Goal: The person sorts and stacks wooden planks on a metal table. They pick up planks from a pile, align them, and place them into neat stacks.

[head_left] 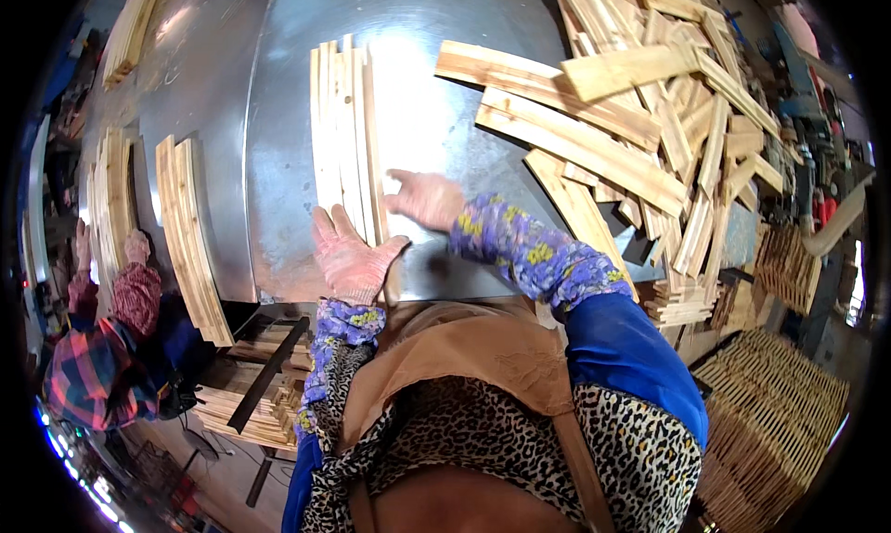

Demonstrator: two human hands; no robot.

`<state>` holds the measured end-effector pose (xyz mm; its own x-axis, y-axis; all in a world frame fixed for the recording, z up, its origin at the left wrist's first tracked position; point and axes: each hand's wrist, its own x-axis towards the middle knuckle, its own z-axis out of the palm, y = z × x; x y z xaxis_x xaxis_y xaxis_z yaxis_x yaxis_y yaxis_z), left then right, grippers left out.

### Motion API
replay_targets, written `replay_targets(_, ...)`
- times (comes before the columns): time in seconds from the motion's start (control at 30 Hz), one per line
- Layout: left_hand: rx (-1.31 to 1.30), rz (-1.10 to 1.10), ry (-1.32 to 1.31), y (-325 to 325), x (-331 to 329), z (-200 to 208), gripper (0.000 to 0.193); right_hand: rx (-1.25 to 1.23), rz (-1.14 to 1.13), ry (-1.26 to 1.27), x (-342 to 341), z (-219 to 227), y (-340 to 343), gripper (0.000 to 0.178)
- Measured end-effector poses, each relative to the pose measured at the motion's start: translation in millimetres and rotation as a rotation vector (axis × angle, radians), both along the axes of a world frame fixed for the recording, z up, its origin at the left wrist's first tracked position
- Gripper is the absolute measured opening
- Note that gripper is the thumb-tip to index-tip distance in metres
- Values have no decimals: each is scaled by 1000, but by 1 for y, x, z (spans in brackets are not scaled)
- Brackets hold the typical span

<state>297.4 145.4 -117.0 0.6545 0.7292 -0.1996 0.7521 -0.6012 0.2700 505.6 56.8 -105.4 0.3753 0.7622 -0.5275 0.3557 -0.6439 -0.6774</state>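
A row of narrow wooden slats (344, 134) lies on the metal tabletop in front of me, several side by side and pointing away. My left hand (351, 255) rests at their near end, fingers stretched over the wood and thumb spread to the right. Just right of the row is my right hand (425, 200), slightly blurred. Its fingers are apart and point left toward the outermost slat; nothing shows in them. Whether its fingertips touch that slat, I cannot tell. Flowered sleeve covers in purple and yellow reach over both my forearms.
A loose heap of boards (650, 115) covers the table's right side. More slats (190, 227) lie left, beside a co-worker (102, 366) handling another bundle (113, 194). Stacked wood (246, 394) stands below the table's front edge; a large slatted stack (775, 422) is at lower right.
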Motion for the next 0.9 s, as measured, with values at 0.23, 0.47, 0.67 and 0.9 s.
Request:
replay_targets(0.23, -75, 77, 307, 1, 13, 31, 120, 239, 56, -1054, 159, 20, -137, 45)
replay_targets(0.47, 10, 64, 214, 4, -45, 33, 113, -522, -591, -828, 265, 64, -116, 103)
replay_targets(0.67, 149, -88, 13, 2, -36, 16, 102, -255, -925, -490, 257, 76, -153, 86)
replay_targets(0.9, -1396, 98, -508, -57, 173, -3, 71, 22, -380, -271, 183, 28, -178, 87)
